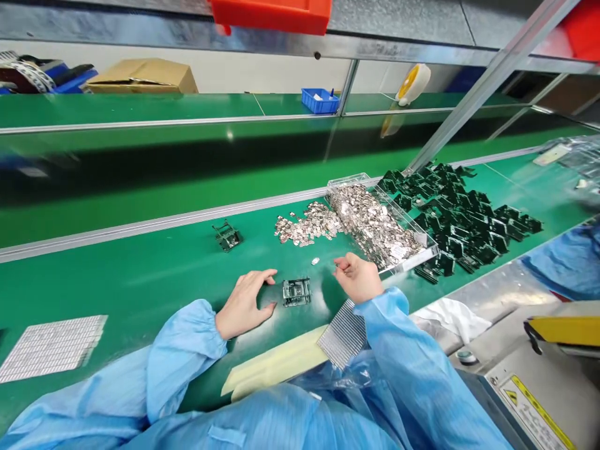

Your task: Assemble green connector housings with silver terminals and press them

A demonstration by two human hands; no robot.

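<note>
My left hand rests on the green bench mat, fingers curved and holding nothing, just left of a small metal frame assembly. My right hand sits to the right of that assembly, fingertips pinched together; anything between them is too small to tell. A tiny loose metal piece lies just beyond the fingertips. Behind my right hand stands a clear plastic tray heaped with small metal pieces. A loose pile of the same pieces spreads from its left end.
A similar frame assembly lies to the left. Dark green parts are heaped right of the tray. A sheet of small pieces lies at left, and a ridged metal strip sits by my right sleeve. A shelf runs behind.
</note>
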